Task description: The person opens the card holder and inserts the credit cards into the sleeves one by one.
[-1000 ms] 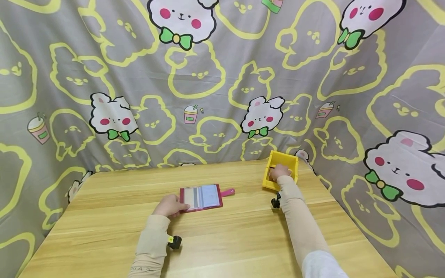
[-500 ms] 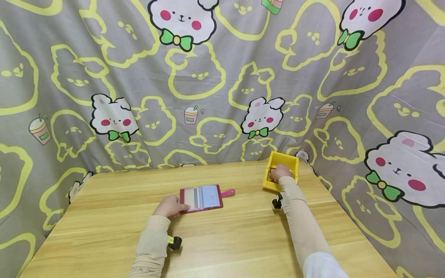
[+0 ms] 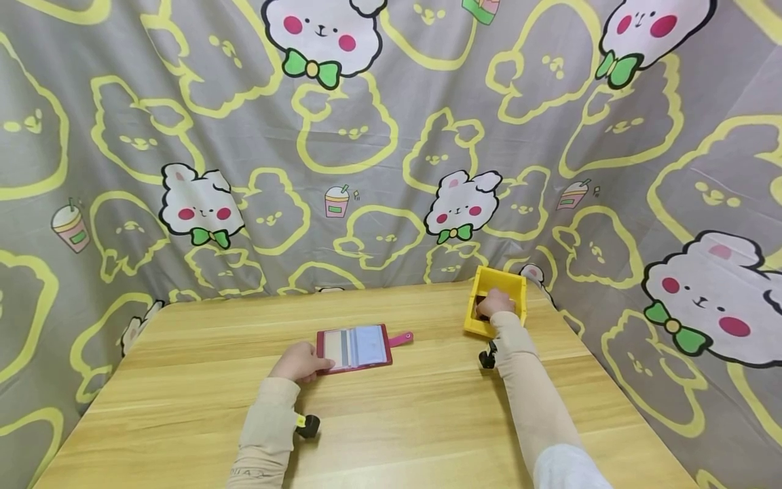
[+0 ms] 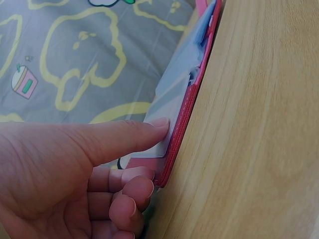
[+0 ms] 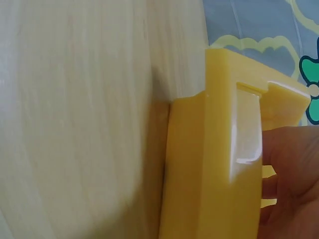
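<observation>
A red card holder [image 3: 354, 348] lies spread flat on the table, with clear sleeves inside and a pink snap strap at its right end. My left hand [image 3: 299, 362] pinches its left edge; the left wrist view shows the thumb [image 4: 158, 123] pressed on the sleeve and the fingers curled at the cover's edge. At the back right, my right hand [image 3: 496, 305] reaches down into a yellow bin [image 3: 474, 329]. Something dark [image 3: 482, 310] shows beside its fingers. Whether the hand grips it I cannot tell, since the bin's wall [image 5: 219, 164] hides the fingertips in the right wrist view.
The wooden table [image 3: 391, 421] runs back to a grey patterned curtain [image 3: 379, 170], which also closes off the right side. The bin stands close to the table's back right corner. A small black camera sits on each wrist.
Inside the bin, the dark thing beside my right fingers has gone from a thin line to a broader patch. My left hand and the card holder have stayed put.
</observation>
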A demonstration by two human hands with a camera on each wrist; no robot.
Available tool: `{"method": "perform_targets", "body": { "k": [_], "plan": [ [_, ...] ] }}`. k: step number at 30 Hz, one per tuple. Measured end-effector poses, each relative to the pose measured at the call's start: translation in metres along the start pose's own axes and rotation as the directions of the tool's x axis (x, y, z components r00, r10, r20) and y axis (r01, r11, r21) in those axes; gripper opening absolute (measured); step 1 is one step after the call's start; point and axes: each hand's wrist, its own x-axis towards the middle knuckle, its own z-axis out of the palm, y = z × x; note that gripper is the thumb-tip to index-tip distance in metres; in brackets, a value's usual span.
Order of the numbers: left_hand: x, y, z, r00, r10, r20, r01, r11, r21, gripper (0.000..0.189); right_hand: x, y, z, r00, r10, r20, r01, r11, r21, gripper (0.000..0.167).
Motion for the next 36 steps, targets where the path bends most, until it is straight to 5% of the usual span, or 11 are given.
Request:
{"method": "perform_targets", "body": {
  "k": [6, 14, 22, 36],
  "plan": [
    [-0.001, 0.001, -0.001, 1.0, -0.006, 0.003, 0.006, 1.0, -0.008, 0.038, -0.007, -0.008, 0.002, 0.999, 0.045, 0.011, -0.046, 0.998, 0.052, 0.027],
    [-0.001, 0.002, -0.001, 1.0, -0.027, 0.012, 0.028, 1.0, -0.013, 0.037, -0.008, -0.006, 0.003, 0.998, 0.06, 0.019, -0.062, 0.995, 0.078, 0.037],
    [0.0, 0.001, -0.001, 1.0, -0.028, 0.012, 0.028, 0.999, -0.015, 0.038, -0.003, 0.001, 0.004, 0.997, -0.033, -0.071, 0.036, 0.999, 0.033, 0.012],
    [-0.001, 0.0, -0.002, 1.0, 0.007, 0.002, -0.007, 1.0, -0.013, 0.037, -0.026, -0.003, -0.013, 0.978, -0.099, -0.183, 0.105, 0.994, 0.022, 0.029]
  ]
}}
